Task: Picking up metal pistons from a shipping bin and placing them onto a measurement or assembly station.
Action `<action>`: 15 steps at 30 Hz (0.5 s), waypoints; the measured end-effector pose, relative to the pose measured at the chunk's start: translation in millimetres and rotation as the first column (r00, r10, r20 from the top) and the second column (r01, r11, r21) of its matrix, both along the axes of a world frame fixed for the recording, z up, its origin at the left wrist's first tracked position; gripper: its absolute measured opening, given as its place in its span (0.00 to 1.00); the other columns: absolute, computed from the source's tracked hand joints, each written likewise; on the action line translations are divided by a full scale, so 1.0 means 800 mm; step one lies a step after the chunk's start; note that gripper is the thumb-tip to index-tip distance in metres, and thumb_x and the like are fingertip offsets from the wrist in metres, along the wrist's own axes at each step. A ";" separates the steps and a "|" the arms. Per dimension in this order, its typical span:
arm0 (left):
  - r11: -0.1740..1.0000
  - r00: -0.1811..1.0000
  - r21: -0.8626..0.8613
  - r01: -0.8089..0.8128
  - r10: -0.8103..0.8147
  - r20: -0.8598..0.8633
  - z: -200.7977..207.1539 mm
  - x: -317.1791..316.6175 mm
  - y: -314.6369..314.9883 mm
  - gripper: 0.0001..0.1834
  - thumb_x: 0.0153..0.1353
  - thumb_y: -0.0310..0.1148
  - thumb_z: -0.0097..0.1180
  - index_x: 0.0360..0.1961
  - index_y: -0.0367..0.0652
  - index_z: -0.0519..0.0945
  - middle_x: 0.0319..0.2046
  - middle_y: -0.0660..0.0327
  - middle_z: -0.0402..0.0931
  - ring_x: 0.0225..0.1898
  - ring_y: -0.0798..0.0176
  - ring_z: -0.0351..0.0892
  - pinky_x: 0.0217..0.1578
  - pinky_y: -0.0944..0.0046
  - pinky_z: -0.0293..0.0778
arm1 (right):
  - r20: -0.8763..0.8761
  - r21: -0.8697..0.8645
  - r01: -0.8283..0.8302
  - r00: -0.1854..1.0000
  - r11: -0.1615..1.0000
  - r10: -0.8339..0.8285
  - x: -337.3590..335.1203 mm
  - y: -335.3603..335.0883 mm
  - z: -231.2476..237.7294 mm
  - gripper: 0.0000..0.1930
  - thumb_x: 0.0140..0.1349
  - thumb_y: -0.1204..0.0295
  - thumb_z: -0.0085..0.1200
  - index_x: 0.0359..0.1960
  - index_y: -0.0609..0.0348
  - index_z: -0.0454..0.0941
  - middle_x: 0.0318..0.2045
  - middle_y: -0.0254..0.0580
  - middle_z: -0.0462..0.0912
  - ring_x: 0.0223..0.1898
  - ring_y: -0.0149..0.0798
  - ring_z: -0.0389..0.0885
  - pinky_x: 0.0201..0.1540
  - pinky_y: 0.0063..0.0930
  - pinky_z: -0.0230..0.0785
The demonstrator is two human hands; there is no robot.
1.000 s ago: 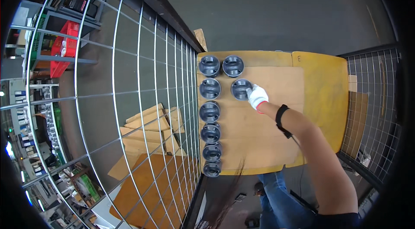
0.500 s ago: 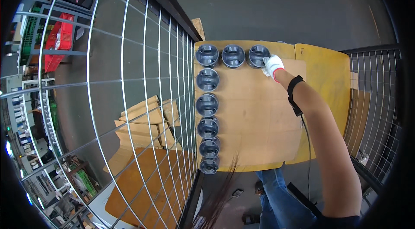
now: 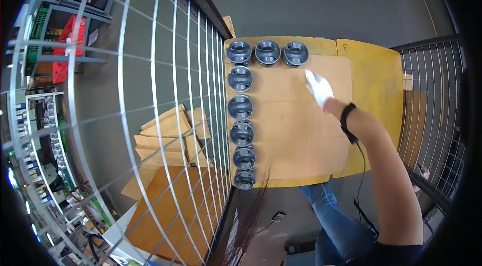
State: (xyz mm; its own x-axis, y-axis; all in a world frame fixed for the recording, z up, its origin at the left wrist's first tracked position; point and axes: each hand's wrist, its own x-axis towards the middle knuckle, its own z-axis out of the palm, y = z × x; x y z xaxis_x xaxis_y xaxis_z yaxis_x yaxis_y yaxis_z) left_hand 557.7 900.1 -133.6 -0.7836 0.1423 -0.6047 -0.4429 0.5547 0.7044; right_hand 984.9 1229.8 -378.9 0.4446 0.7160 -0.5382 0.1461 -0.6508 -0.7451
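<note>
Eight dark grey, hollow cylindrical metal parts are standing open end up on a flat brown cardboard sheet and the yellow sheet around it. Three are forming the far row; five more are running toward the person along the left edge, sharing the corner part. The grey part at the right end of the far row (image 3: 296, 54) is sitting nearest the glove, just beyond its fingertips, with a small gap between.

Placement: neighbours are standing close, the lines following two edges, probably for an orderly layer. The brown cardboard sheet (image 3: 291, 120) is likely cushioning metal against the yellow sheet (image 3: 376, 105). The silver wire-mesh wall (image 3: 153, 59) is bounding the left side.

Pose: the white-gloved right hand (image 3: 320, 89) is hovering over the cardboard, fingertips pointing away and leftward. No part is showing in its grasp; blur is hiding whether thumb and fingers are parting or pressing together, so cannot tell. The bare right forearm (image 3: 391, 180) is slanting in from lower right, a black strap (image 3: 346, 115) circling the wrist. Left hand: out of view, its state unknown.
</note>
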 end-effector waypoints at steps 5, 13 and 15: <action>0.998 0.991 0.042 -0.036 0.041 -0.125 0.030 -0.035 -0.050 0.33 0.64 0.25 0.64 0.69 0.35 0.68 0.59 0.46 0.76 0.57 0.51 0.77 0.62 0.56 0.72 | 0.065 -0.459 -0.413 0.868 0.787 0.493 0.006 -0.232 0.115 0.28 0.73 0.48 0.44 0.49 0.63 0.83 0.48 0.68 0.82 0.53 0.67 0.79 0.56 0.51 0.71; 0.969 0.853 0.148 0.199 -0.097 -0.513 0.068 -0.098 -0.102 0.32 0.64 0.25 0.64 0.69 0.35 0.68 0.58 0.46 0.77 0.57 0.51 0.77 0.62 0.56 0.71 | 0.029 -0.603 -0.708 0.440 0.367 0.897 0.125 -0.550 0.189 0.23 0.65 0.51 0.50 0.42 0.57 0.88 0.45 0.56 0.87 0.49 0.61 0.84 0.55 0.48 0.75; 0.843 0.524 -0.310 0.439 -0.521 -0.674 0.070 -0.024 -0.099 0.29 0.61 0.30 0.64 0.62 0.32 0.73 0.56 0.45 0.78 0.58 0.46 0.77 0.61 0.53 0.71 | -0.101 -0.568 -0.823 0.099 0.024 0.990 0.189 -0.589 0.152 0.22 0.68 0.53 0.46 0.42 0.54 0.88 0.44 0.53 0.88 0.44 0.59 0.86 0.52 0.50 0.77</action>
State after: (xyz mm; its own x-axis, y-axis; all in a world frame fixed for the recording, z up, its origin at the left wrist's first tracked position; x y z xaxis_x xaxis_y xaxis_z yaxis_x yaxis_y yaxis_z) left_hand 538.4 821.0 -77.4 -0.7893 0.6089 0.0789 0.5259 0.6042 0.5987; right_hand 1135.7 758.3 -257.3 -0.2440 0.3826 -0.8911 0.9669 0.0251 -0.2540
